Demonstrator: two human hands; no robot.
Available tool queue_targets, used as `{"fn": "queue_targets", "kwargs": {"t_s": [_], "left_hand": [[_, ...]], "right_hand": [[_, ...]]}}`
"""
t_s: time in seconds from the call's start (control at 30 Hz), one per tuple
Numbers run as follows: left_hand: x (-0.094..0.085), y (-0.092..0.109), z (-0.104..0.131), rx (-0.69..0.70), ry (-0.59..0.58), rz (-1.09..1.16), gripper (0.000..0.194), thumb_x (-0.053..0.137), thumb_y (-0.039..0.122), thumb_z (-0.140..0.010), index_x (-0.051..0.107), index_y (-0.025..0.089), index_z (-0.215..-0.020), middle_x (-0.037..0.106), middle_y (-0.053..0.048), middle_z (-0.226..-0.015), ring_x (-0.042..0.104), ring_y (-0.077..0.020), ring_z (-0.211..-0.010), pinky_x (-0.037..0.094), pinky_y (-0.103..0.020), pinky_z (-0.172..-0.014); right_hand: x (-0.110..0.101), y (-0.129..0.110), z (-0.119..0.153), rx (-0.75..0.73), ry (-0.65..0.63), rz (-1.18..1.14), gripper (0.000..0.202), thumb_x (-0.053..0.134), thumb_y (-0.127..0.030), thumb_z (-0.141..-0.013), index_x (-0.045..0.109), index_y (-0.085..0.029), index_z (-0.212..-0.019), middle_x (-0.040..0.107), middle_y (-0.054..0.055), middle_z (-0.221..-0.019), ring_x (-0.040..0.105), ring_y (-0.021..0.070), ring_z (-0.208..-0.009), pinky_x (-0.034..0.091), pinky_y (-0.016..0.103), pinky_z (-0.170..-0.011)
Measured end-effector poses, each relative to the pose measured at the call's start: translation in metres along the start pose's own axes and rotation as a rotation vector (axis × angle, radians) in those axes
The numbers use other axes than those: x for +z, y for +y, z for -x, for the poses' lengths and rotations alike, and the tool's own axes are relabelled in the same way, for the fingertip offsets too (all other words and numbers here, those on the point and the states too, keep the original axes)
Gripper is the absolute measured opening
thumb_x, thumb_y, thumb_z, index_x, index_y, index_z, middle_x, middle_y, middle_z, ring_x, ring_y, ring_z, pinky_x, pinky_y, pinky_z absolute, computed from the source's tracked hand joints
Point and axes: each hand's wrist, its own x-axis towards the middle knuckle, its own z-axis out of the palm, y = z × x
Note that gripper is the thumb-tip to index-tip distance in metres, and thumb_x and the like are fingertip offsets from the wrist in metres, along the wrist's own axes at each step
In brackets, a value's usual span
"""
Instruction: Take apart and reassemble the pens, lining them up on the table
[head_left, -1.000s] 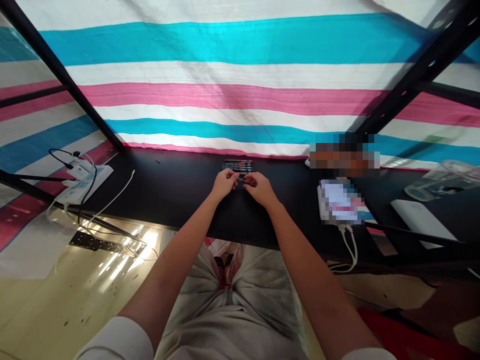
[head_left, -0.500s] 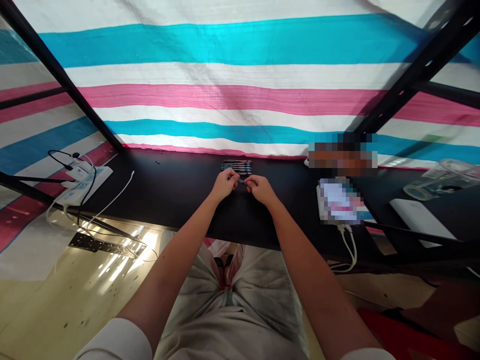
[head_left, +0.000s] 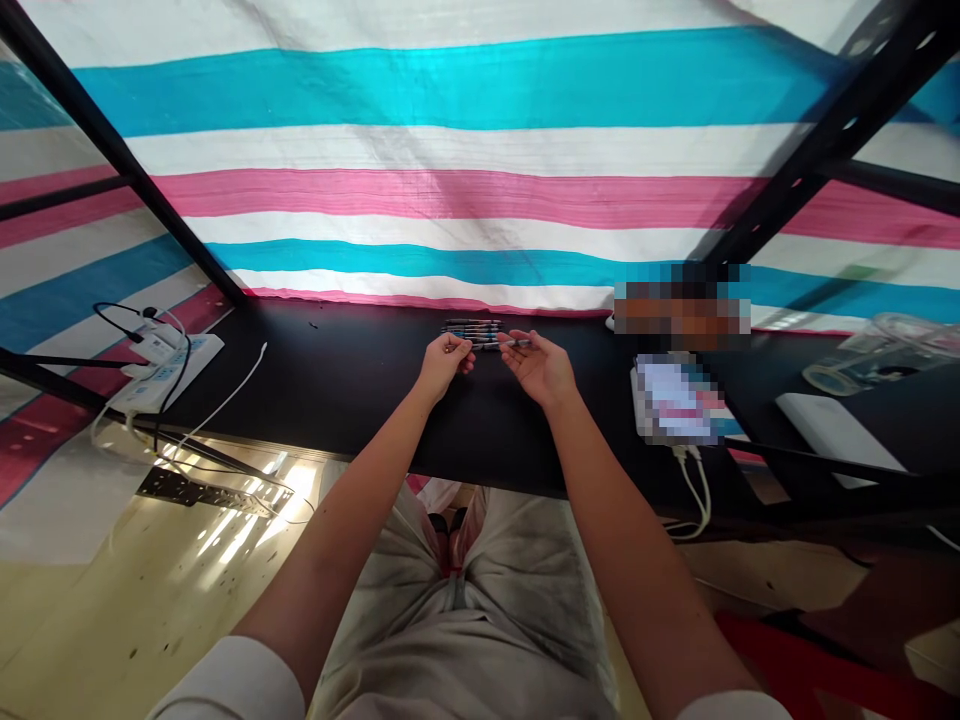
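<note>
Several slim pens (head_left: 474, 327) lie side by side in a row on the black tabletop (head_left: 360, 390). Just in front of their left end is my left hand (head_left: 444, 365), its thumb and index finger pinched together; what they hold, if anything, is too small to make out. To the right, my right hand (head_left: 541, 368) is turned partly palm up. A slender, light-coloured piece (head_left: 519, 343) shows at its fingertips, perhaps part of a pen, too small to name. A gap separates my two hands.
On the left stands a white power strip (head_left: 187, 365) with plugs and a loose white cable (head_left: 238, 385). To the right are a blurred-out device (head_left: 679, 400) with cables, a white box (head_left: 836, 435) and a clear jar (head_left: 855, 360). Black frame posts (head_left: 795, 180) rise beside a striped sheet (head_left: 450, 90).
My hands have come apart from the small grey piece between them. My right hand has moved right and slightly up, turning its palm upward. My left hand has shifted only slightly.
</note>
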Motion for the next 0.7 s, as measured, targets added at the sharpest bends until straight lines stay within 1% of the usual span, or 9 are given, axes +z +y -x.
{"fn": "queue_targets", "kwargs": {"t_s": [0.03,0.1,0.17,0.23,0.3,0.43,0.6,0.7], "left_hand": [[0.000,0.000,0.000,-0.011,-0.019,0.030,0.041,0.079,0.048,-0.075,0.053,0.017,-0.080,0.064,0.000,-0.066,0.059,-0.0097,-0.053,0.045,-0.023,-0.053],[0.001,-0.001,0.001,-0.025,-0.060,0.061,0.045,0.083,0.048,-0.071,0.052,0.017,-0.080,0.065,-0.001,-0.067,0.060,-0.0104,-0.055,0.047,-0.024,-0.055],[0.001,-0.002,0.001,-0.030,-0.089,0.058,0.047,0.085,0.048,-0.068,0.052,0.017,-0.079,0.065,-0.001,-0.067,0.061,-0.0107,-0.057,0.047,-0.024,-0.057],[0.002,-0.001,0.002,-0.044,-0.098,0.052,0.047,0.084,0.050,-0.069,0.051,0.017,-0.079,0.065,-0.001,-0.067,0.061,-0.0108,-0.056,0.047,-0.024,-0.057],[0.002,0.001,0.001,-0.079,-0.101,0.064,0.045,0.078,0.053,-0.075,0.052,0.018,-0.080,0.066,-0.002,-0.067,0.062,-0.0116,-0.056,0.047,-0.025,-0.057],[0.004,0.005,0.001,-0.164,-0.092,0.091,0.045,0.063,0.061,-0.085,0.058,0.016,-0.085,0.066,-0.005,-0.066,0.062,-0.0140,-0.053,0.046,-0.027,-0.055],[0.006,0.007,0.000,-0.207,-0.080,0.116,0.056,0.055,0.070,-0.087,0.060,0.015,-0.081,0.067,-0.008,-0.066,0.061,-0.0156,-0.052,0.045,-0.029,-0.054],[0.006,0.009,0.000,-0.229,-0.083,0.126,0.063,0.047,0.077,-0.087,0.060,0.015,-0.080,0.067,-0.009,-0.066,0.062,-0.0159,-0.053,0.046,-0.029,-0.055]], "right_hand": [[0.000,-0.001,0.000,-0.002,-0.016,-0.066,0.033,0.056,-0.049,-0.087,0.063,-0.019,-0.096,0.072,0.015,-0.114,0.070,0.0248,-0.098,0.061,0.041,-0.082],[0.000,0.000,0.001,0.006,-0.057,-0.153,0.037,0.050,-0.052,-0.089,0.062,-0.020,-0.101,0.069,0.016,-0.122,0.066,0.0274,-0.111,0.059,0.045,-0.088],[0.001,0.002,0.002,0.024,-0.080,-0.182,0.040,0.046,-0.055,-0.090,0.060,-0.020,-0.104,0.067,0.017,-0.124,0.063,0.0294,-0.116,0.058,0.048,-0.089],[0.003,0.004,0.003,0.032,-0.075,-0.182,0.041,0.044,-0.055,-0.091,0.060,-0.020,-0.105,0.067,0.017,-0.122,0.063,0.0301,-0.116,0.058,0.050,-0.089],[0.003,0.006,0.002,0.023,-0.053,-0.179,0.041,0.043,-0.054,-0.090,0.060,-0.020,-0.105,0.068,0.016,-0.119,0.063,0.0292,-0.112,0.058,0.049,-0.087],[0.000,0.008,-0.001,-0.005,-0.017,-0.117,0.040,0.042,-0.052,-0.087,0.061,-0.020,-0.100,0.068,0.014,-0.105,0.064,0.0266,-0.094,0.057,0.046,-0.082],[-0.005,0.009,-0.005,-0.031,-0.001,-0.069,0.030,0.040,-0.046,-0.083,0.058,-0.022,-0.085,0.064,0.011,-0.090,0.057,0.0212,-0.072,0.054,0.041,-0.070],[-0.007,0.011,-0.007,-0.051,0.009,-0.024,0.030,0.041,-0.048,-0.081,0.056,-0.022,-0.083,0.063,0.010,-0.088,0.055,0.0204,-0.069,0.052,0.040,-0.067]]}}
